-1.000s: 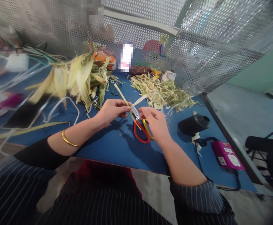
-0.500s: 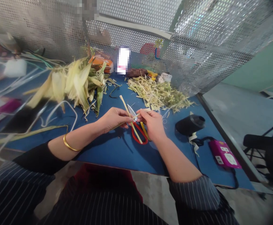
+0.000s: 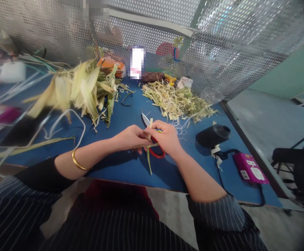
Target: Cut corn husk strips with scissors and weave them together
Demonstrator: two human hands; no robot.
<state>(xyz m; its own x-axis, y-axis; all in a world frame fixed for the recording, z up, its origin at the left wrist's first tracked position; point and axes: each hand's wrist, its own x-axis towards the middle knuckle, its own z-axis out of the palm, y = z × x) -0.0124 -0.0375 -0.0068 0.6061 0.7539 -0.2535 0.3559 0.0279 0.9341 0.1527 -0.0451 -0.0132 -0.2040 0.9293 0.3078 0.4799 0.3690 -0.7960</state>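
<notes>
Both of my hands meet over the blue table, closed on narrow pale strips of corn husk (image 3: 149, 160) that cross each other. My left hand (image 3: 133, 136) pinches the strips from the left, its fingertips partly hidden. From the right, my right hand (image 3: 165, 137) grips them between thumb and fingers; one strip end stands up above the thumbs and a longer end hangs down. Scissors (image 3: 159, 153) with red handles lie on the table under my hands, blades pointing away to the upper left. My right hand hides part of them.
A bundle of corn husks (image 3: 82, 87) lies at the back left, a heap of husk shreds (image 3: 176, 101) at the back right. White thread (image 3: 180, 127), a black cylinder (image 3: 213, 136) and a purple box (image 3: 250, 167) are on the right. A lit screen (image 3: 137, 62) stands against the perforated panel.
My hands have come closer together. The upright strip has turned from slanting to nearly vertical, and its lower end now hangs below my fingers. The scissors stay in place.
</notes>
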